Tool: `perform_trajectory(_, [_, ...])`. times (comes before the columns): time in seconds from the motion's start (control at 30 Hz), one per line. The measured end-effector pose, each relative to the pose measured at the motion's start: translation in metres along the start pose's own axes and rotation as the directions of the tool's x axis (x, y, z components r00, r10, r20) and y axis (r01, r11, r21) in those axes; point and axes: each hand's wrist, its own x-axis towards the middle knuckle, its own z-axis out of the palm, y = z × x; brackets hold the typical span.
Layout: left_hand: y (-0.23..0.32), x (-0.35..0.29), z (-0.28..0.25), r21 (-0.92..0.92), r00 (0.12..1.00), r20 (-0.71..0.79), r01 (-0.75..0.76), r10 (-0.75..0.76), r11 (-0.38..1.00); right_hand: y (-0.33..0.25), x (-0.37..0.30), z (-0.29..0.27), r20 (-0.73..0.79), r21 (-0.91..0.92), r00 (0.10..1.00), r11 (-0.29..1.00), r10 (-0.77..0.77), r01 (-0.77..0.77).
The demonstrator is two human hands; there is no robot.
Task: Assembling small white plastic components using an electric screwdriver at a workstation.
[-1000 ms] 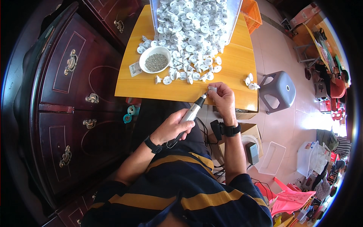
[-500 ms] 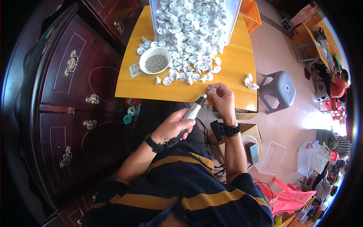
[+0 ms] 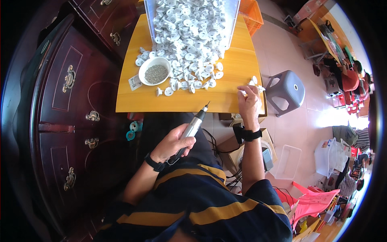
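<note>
My left hand (image 3: 176, 143) is wrapped round a slim silver-and-black electric screwdriver (image 3: 192, 126), its thin bit pointing up and away over the table's near edge. At the table's right edge, my right hand (image 3: 250, 103) pinches a small white plastic part (image 3: 243, 92), mostly hidden by the fingers. Just beyond that hand lie a few more white parts (image 3: 254, 80). A large heap of white round-flanged plastic parts (image 3: 193, 60) spills from a clear plastic bin (image 3: 232, 28) onto the table. Left of the heap stands a white bowl (image 3: 142, 75) full of tiny metal screws (image 3: 156, 74).
The yellow wooden table (image 3: 181, 104) has a small printed card (image 3: 135, 82) by the bowl. A grey stool (image 3: 288, 90) stands to the right, an orange crate (image 3: 250, 18) behind. Dark wooden cabinets (image 3: 60, 133) line the left. Cables and a cardboard box (image 3: 268, 139) sit below.
My right hand has moved right, away from the screwdriver tip to the small group of parts, carrying the white part. The screwdriver's bit now shows bare. The view has shifted slightly.
</note>
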Motion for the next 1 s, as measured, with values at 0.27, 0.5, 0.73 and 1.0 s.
perform_trajectory(0.27, [-0.004,-0.012,-0.008,0.008,1.0,-0.028,-0.003,0.004,1.0,-0.007,0.015,-0.023,-0.185,-0.125,0.982,0.992,-0.024,0.001])
perform_trajectory(0.5, [-0.003,-0.032,-0.018,0.037,0.998,-0.068,-0.013,0.015,0.999,-0.09,0.052,0.027,0.112,0.143,0.965,0.965,-0.238,0.221])
perform_trajectory(0.73, [-0.005,-0.057,-0.029,0.034,0.986,-0.136,-0.088,0.092,0.996,-0.181,0.085,0.122,0.568,-0.117,0.745,0.861,-0.351,0.495])
perform_trajectory(1.0, [-0.006,-0.075,-0.038,-0.026,0.977,-0.182,-0.116,0.11,0.993,-0.197,0.085,0.194,0.717,-0.291,0.622,0.677,-0.314,0.676])
